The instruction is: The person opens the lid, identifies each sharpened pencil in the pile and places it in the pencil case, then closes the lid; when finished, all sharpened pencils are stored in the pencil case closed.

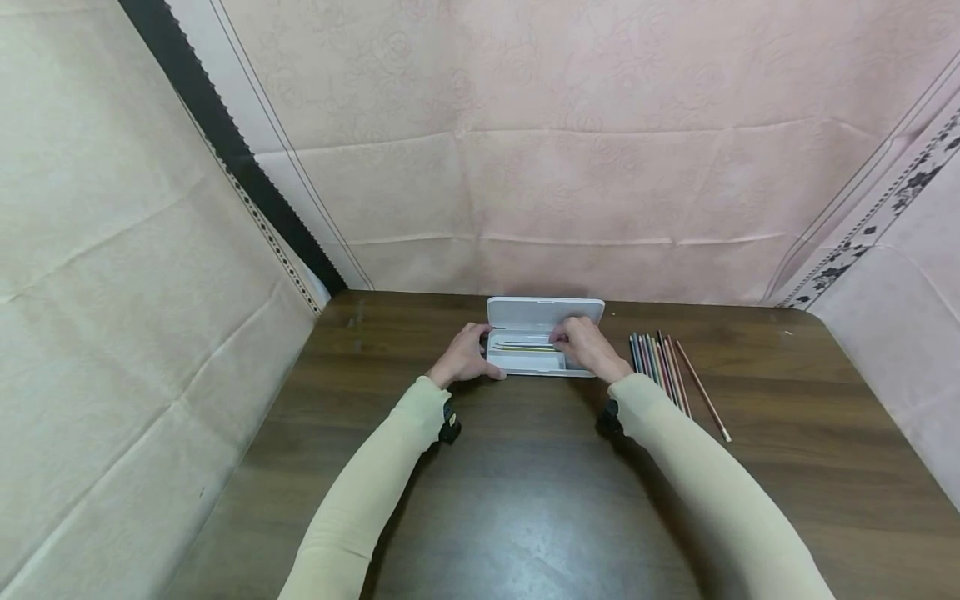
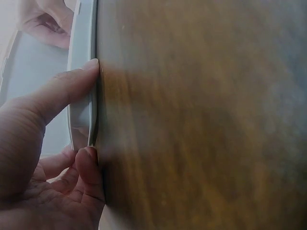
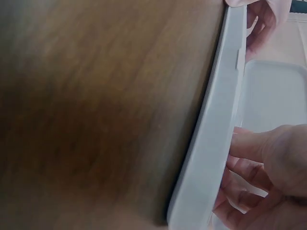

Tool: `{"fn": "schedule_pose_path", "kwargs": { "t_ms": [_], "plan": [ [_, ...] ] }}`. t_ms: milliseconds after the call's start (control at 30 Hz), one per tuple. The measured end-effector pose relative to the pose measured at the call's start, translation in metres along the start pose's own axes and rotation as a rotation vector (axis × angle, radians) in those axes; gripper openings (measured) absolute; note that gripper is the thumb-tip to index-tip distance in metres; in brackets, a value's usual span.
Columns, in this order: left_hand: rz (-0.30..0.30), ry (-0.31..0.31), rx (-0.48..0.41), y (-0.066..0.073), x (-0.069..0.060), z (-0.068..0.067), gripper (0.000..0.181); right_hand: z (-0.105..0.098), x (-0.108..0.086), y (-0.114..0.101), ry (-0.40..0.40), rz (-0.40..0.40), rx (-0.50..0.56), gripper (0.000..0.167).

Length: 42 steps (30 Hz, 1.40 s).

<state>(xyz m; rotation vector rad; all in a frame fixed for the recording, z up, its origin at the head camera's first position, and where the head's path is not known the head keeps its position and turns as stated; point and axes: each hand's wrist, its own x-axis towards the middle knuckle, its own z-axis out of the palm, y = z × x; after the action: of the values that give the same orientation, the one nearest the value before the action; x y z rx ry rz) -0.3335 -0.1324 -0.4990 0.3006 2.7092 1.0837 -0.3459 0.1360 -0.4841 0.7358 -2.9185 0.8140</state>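
A pale grey-white pencil case lies on the table with its lid raised at the back. Inside the case are a few thin pencils, some yellowish. My left hand grips the case's left end, thumb at the front wall and fingers around the end, as the left wrist view shows. My right hand reaches into the right part of the case with bent fingers, close to the pencils' right ends. The front wall hides its fingertips in the right wrist view, so whether they pinch a pencil is unclear.
Several coloured pencils lie side by side on the brown wooden table, right of the case. One brownish pencil lies slanted at their right. Pale cloth hangs behind the table's far edge.
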Motion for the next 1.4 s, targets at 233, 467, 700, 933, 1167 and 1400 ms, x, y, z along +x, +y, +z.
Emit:
{"fn": "schedule_pose_path", "kwargs": {
  "t_ms": [233, 467, 700, 933, 1167, 1400],
  "plan": [
    [0.000, 0.000, -0.012, 0.001, 0.000, 0.000, 0.098, 0.000, 0.000, -0.001, -0.002, 0.004, 0.000, 0.019],
    [-0.002, -0.005, -0.017, 0.002, 0.000, 0.000, 0.098, -0.003, -0.001, -0.006, -0.011, 0.019, -0.019, 0.020],
    [-0.006, -0.009, -0.013, 0.001, 0.001, -0.001, 0.099, -0.001, 0.000, -0.005, -0.031, 0.039, -0.031, 0.017],
    [-0.014, -0.011, -0.019, 0.000, 0.000, -0.001, 0.099, -0.007, -0.005, -0.004, 0.004, 0.023, -0.020, 0.019],
    [-0.020, -0.011, -0.017, -0.001, 0.001, -0.001, 0.098, -0.027, -0.021, -0.004, 0.046, 0.065, -0.016, 0.022],
    [-0.018, -0.015, -0.005, -0.002, 0.002, 0.001, 0.099, -0.047, -0.050, -0.002, 0.053, 0.196, -0.010, 0.026]
  ]
}}
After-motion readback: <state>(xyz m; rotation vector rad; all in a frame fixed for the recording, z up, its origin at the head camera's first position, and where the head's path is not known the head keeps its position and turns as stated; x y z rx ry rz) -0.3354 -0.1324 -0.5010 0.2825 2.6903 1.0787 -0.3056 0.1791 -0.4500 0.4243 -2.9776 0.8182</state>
